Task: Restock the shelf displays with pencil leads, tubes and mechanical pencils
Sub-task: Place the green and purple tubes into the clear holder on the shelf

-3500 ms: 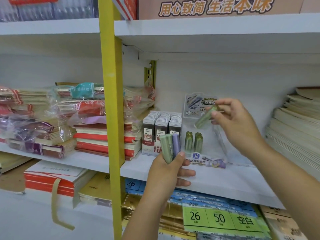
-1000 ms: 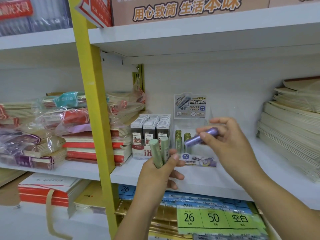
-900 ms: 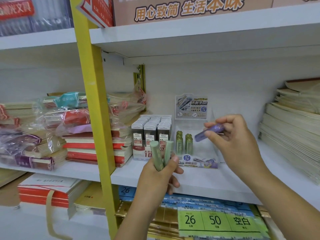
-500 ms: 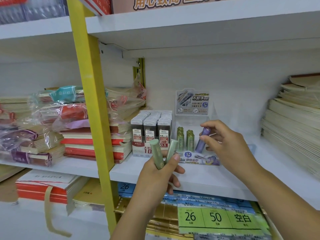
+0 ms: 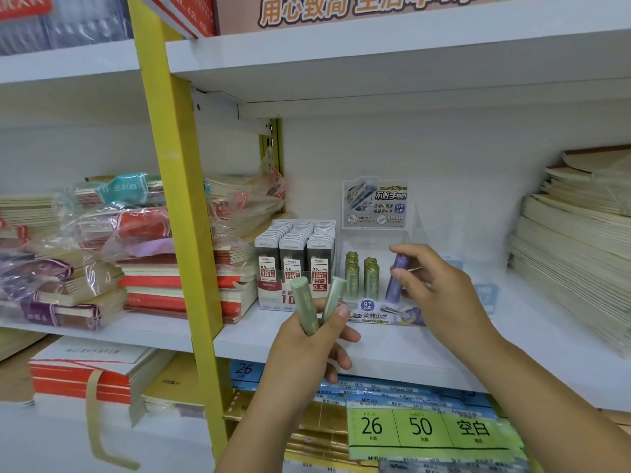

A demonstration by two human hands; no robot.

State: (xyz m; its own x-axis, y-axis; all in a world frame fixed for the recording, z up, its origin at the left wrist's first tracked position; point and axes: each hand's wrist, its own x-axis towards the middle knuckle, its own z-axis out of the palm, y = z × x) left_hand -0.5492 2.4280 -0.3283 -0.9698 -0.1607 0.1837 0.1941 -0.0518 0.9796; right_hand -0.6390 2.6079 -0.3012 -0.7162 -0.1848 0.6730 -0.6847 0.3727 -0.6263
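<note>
A clear display stand (image 5: 374,315) with a printed header card sits on the white shelf (image 5: 386,349). Several green lead tubes (image 5: 362,276) stand upright in its left rows. My right hand (image 5: 440,295) pinches a purple lead tube (image 5: 396,279), holding it upright inside the stand, just right of the green ones. Below and in front of the stand, my left hand (image 5: 312,346) grips two pale green lead tubes (image 5: 317,302) that fan upward. A box of grey 0.5 HB lead cases (image 5: 295,261) stands to the left of the stand.
A yellow upright post (image 5: 177,206) divides the shelving. Wrapped notebook stacks (image 5: 112,247) fill the left bay, and beige paper stacks (image 5: 573,261) rise at the right. Loose-leaf packs with green labels (image 5: 421,428) lie on the shelf below.
My right hand has lowered the purple tube from a tilted hold in the air to upright inside the stand. A purple tube left my left hand; two green ones stay there.
</note>
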